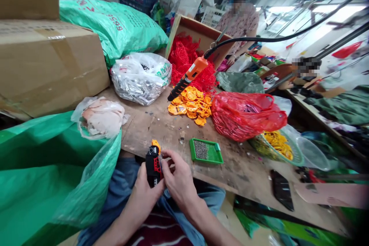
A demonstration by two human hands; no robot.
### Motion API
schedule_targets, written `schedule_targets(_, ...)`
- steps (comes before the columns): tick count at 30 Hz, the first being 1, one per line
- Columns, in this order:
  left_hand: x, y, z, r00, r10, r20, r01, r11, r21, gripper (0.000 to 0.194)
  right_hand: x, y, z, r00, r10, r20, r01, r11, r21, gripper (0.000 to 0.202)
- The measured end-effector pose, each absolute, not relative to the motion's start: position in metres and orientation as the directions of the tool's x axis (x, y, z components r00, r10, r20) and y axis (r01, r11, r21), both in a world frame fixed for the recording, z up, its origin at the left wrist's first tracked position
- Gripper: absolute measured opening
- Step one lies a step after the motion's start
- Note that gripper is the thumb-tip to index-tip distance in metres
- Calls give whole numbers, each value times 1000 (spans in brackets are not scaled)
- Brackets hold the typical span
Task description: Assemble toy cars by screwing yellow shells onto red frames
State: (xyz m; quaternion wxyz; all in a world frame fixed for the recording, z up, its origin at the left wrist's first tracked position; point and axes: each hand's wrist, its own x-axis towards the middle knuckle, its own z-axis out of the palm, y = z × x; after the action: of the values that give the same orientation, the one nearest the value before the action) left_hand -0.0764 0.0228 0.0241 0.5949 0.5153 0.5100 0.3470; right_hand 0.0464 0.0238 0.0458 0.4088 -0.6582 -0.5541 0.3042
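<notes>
Here my left hand point(144, 188) has fingers clamped on a black toy vehicle point(150, 163) — right hand point(179, 175) alongside, its grip I can't tell.

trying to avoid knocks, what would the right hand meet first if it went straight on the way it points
Most likely the black-and-orange piece held in the left hand: the right hand is right at its side, though exact contact is hard to judge from this view.

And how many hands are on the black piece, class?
2: the left hand holds the black piece around its near end; the right hand is at its right side. Some fingers are hidden.
</notes>
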Motion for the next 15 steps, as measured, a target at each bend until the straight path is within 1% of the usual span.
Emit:
schedule_targets(3,-75,22,25,225,952,-207,59,199,978,38,46,24,46,167,979,114,541,5,-841,23)
schedule_targets(6,-74,22,24,209,955,-209,87,195,977,40,48,24,44,134,982,135,551,39,-833,23)
schedule_targets(11,-73,20,22,226,942,-247,125,224,967,50,50,23,40,170,979,117,567,0,-824,24)
schedule_targets(13,-74,19,21,240,940,-242,92,226,970,53,50,22,41,166,981,100,609,-23,-793,26)
schedule_targets(15,-77,19,19,276,930,-242,33,243,970,52,49,21,44,153,984,87,659,-36,-751,27)
